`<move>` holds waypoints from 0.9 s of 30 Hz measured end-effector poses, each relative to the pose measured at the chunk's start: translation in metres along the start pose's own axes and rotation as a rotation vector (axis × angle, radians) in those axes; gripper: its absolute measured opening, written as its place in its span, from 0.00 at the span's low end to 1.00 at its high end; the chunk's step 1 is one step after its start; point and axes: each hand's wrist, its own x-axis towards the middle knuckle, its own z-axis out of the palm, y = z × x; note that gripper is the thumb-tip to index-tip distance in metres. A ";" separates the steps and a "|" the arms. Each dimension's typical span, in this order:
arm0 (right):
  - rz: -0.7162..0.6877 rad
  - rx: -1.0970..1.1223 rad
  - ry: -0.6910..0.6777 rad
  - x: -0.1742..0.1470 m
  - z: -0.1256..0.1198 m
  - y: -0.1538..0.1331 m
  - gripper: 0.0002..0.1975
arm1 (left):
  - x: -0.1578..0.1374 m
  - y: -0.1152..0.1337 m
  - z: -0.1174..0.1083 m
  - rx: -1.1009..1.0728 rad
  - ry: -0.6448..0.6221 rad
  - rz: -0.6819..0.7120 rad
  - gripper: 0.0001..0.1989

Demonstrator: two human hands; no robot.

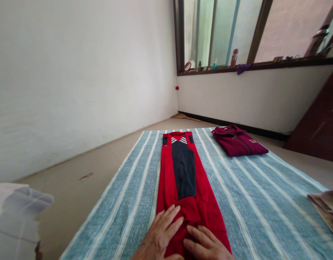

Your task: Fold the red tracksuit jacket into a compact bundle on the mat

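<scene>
Two hands press flat on the near end of a red garment (182, 180) that lies folded into a long narrow strip on a blue striped sheet (253, 202) spread over the floor. The left hand (161, 231) rests open, fingers stretched and slightly spread, palm down on the red cloth near its left edge; it grips nothing. The right hand (206, 245) lies just beside it, also open and flat, fingers pointing left toward the other hand, holding nothing. The garment has a dark navy panel down its middle and white stripes at the far collar, and runs away from the person toward the far wall. Far right on the sheet sits a folded maroon jacket (238, 141), well apart. A brownish cloth (327, 207) lies at the right edge.
</scene>
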 end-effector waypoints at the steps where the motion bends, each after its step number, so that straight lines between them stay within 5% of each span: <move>1: 0.002 -0.001 0.006 0.000 0.000 0.000 0.17 | 0.000 0.000 0.000 0.005 0.007 0.006 0.37; 16: 0.033 0.020 0.041 0.005 -0.006 -0.001 0.17 | 0.000 -0.003 0.003 0.069 0.015 0.017 0.35; 27: 0.063 0.105 -0.070 -0.004 0.000 0.000 0.19 | -0.002 -0.004 0.007 0.068 0.063 0.012 0.35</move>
